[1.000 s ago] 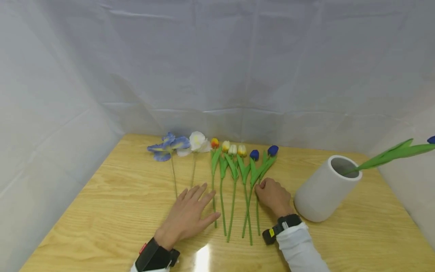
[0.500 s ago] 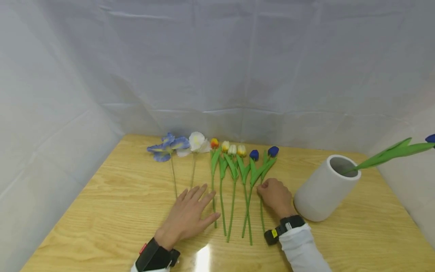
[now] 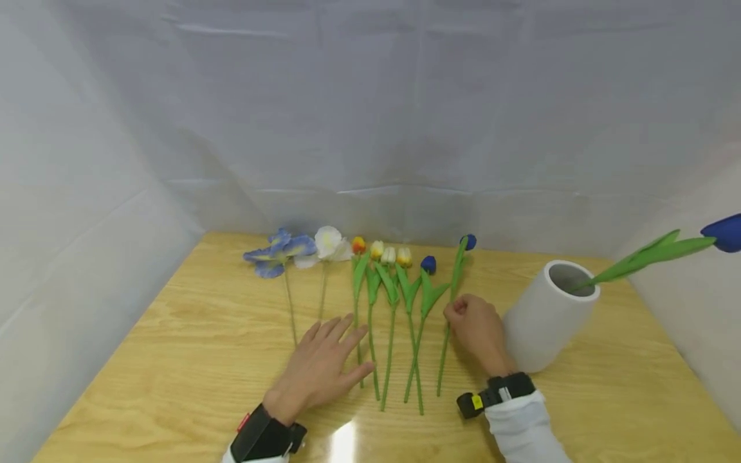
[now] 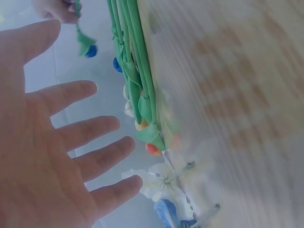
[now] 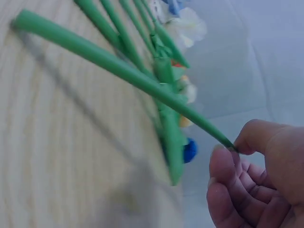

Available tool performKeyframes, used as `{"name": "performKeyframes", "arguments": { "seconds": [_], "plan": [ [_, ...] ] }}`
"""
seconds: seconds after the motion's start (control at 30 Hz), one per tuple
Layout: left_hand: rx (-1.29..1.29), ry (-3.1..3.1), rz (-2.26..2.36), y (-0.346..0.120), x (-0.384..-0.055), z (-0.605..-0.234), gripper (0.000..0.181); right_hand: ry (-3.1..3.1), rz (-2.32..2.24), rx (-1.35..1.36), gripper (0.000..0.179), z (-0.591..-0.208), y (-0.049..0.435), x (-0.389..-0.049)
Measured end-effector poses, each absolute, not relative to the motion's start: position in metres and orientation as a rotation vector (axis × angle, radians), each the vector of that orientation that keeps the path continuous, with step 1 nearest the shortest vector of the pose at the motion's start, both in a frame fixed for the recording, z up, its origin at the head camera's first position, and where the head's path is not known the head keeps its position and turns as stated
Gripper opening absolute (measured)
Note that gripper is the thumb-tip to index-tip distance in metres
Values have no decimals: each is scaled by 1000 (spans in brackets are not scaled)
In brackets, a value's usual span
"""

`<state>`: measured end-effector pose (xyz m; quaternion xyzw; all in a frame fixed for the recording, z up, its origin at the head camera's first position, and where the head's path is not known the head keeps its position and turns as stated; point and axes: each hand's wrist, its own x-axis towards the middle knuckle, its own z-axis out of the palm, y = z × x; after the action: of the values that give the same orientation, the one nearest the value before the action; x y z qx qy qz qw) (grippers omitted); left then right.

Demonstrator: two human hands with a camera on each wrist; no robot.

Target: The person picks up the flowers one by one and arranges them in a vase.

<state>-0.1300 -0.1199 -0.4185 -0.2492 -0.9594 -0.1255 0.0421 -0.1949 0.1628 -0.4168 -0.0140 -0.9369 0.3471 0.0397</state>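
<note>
My right hand (image 3: 477,328) pinches the green stem of a blue tulip (image 3: 457,273) between thumb and index finger. In the right wrist view the tulip's stem (image 5: 123,73) slants up off the wood, its shadow apart from it. My left hand (image 3: 321,366) is spread palm down by the stem ends of the laid-out flowers and holds nothing. Between the hands lie another blue tulip (image 3: 428,264), several yellow-white tulips (image 3: 389,256) and an orange-red tulip (image 3: 359,245). A white vase (image 3: 535,328) on the right holds one blue tulip (image 3: 654,254), leaning right.
A blue iris-like flower (image 3: 278,254) and a white flower (image 3: 329,243) lie at the left of the row on the wooden table (image 3: 173,360). Behind the table's far edge hangs a pale cloth (image 3: 370,128). The vase stands close to my right forearm.
My right hand has drawn one blue tulip rightward, away from its neighbour, and lifted it. The view has shifted slightly. My left hand stays in place.
</note>
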Motion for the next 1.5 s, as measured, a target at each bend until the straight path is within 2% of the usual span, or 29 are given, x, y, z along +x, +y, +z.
{"name": "performKeyframes", "arguments": {
  "seconds": [0.97,1.5],
  "plan": [
    [-967,-2802,-430,-83,-126,-392,65,-2415,1023,185,17,-310,178,-154],
    [-1038,-2784,-428,-68,-123,-387,65,-2104,958,81,17,-279,218,-143]
  ]
}}
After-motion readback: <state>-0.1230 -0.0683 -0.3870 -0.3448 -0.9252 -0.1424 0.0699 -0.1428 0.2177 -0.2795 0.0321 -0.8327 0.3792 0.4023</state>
